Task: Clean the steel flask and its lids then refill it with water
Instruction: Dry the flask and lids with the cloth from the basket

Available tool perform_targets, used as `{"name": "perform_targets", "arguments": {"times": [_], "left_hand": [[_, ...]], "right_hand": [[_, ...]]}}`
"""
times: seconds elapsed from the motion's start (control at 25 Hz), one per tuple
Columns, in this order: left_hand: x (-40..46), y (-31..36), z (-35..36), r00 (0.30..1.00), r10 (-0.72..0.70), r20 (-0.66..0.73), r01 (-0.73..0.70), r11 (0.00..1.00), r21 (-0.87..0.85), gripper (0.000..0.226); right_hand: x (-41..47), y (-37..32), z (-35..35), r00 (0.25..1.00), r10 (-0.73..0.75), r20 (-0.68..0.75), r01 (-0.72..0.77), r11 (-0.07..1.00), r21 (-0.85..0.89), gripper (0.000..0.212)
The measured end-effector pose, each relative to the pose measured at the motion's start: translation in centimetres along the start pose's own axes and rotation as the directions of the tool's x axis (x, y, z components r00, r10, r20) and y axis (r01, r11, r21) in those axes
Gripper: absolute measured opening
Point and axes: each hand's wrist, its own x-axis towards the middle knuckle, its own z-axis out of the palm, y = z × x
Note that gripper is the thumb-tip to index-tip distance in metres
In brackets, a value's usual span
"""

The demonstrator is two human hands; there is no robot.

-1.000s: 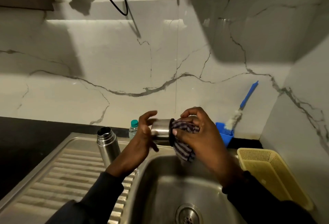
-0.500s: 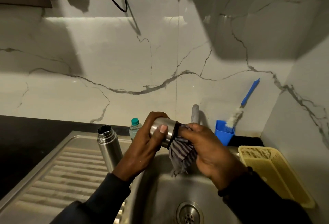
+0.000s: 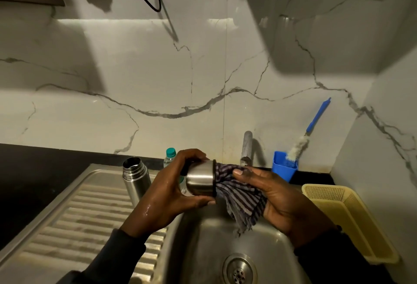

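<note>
My left hand (image 3: 171,193) grips a steel cup-shaped lid (image 3: 200,181) on its side above the sink basin (image 3: 203,245), its open end facing right. My right hand (image 3: 277,198) holds a dark striped cloth (image 3: 241,200), one end of which is pushed into the lid's mouth while the rest hangs down. The steel flask (image 3: 135,176) stands upright and uncapped on the ribbed drainboard (image 3: 74,220), left of my hands.
A steel tap (image 3: 246,148) rises behind the sink. A small plastic bottle with a green cap (image 3: 170,157) stands at the back. A blue cup (image 3: 284,166) holds a blue-handled bottle brush (image 3: 313,123). A yellow basket (image 3: 352,220) lies at right. Black counter lies at left.
The lid has turned in my left hand and my right hand has shifted rightward, drawing the cloth partly out. The tap behind them now shows fully.
</note>
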Motion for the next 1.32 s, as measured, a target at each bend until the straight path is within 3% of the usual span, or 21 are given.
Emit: {"name": "perform_targets", "arguments": {"times": [0.12, 0.2, 0.32, 0.48, 0.6, 0.68, 0.76, 0.88, 1.04, 1.2, 1.32], "left_hand": [[-1.3, -0.9, -0.2, 0.974, -0.108, -0.199, 0.083, 0.988, -0.131, 0.083], [-2.3, -1.9, 0.1, 0.942, -0.191, -0.276, 0.126, 0.963, -0.237, 0.075], [-3.6, -2.8, 1.2, 0.909, -0.254, -0.332, 0.157, 0.944, -0.291, 0.073], [-5.6, -4.1, 2.5, 0.886, -0.311, -0.344, 0.224, 0.937, -0.268, 0.074], [-7.1, -4.8, 2.7, 0.865, -0.368, -0.34, 0.287, 0.92, -0.266, 0.075], [-7.8, -5.3, 2.7, 0.854, -0.405, -0.328, 0.341, 0.91, -0.237, 0.078], [-8.6, -6.2, 2.6, 0.842, -0.439, -0.312, 0.39, 0.897, -0.209, 0.083], [-9.9, -7.5, 2.3, 0.828, -0.466, -0.311, 0.44, 0.885, -0.154, 0.085], [-11.6, -9.8, 1.3, 0.815, -0.491, -0.308, 0.501, 0.864, -0.053, 0.072], [-12.6, -12.7, 0.2, 0.808, -0.517, -0.282, 0.569, 0.809, 0.147, 0.079], [-13.0, -15.5, -0.5, 0.76, -0.592, -0.267, 0.644, 0.741, 0.189, 0.063]], "right_hand": [[-0.1, -0.2, -1.5, 0.999, -0.016, 0.03, 0.007, 0.958, 0.288, 0.09], [-0.3, 0.3, -1.5, 0.995, -0.052, 0.09, 0.008, 0.903, 0.43, 0.1], [-0.2, 2.5, -0.7, 0.989, -0.132, 0.062, 0.083, 0.859, 0.505, 0.086], [-0.1, 5.6, 0.5, 0.996, -0.026, -0.083, 0.072, 0.779, 0.623, 0.084], [-0.5, 7.2, 1.0, 0.987, 0.034, -0.16, 0.074, 0.777, 0.625, 0.052], [-0.5, 8.0, 1.1, 0.994, 0.026, -0.109, 0.053, 0.751, 0.658, 0.061], [-0.3, 8.6, 1.4, 0.999, 0.012, -0.043, 0.021, 0.721, 0.693, 0.088], [0.0, 9.7, 2.1, 1.0, 0.024, -0.003, -0.017, 0.782, 0.623, 0.1], [0.4, 11.0, 2.9, 0.99, 0.057, -0.128, 0.011, 0.876, 0.481, 0.059], [0.7, 12.0, 3.7, 0.984, 0.039, -0.174, 0.037, 0.91, 0.413, 0.05], [1.0, 12.2, 4.0, 0.994, 0.03, -0.109, 0.022, 0.895, 0.445, 0.044]]}}
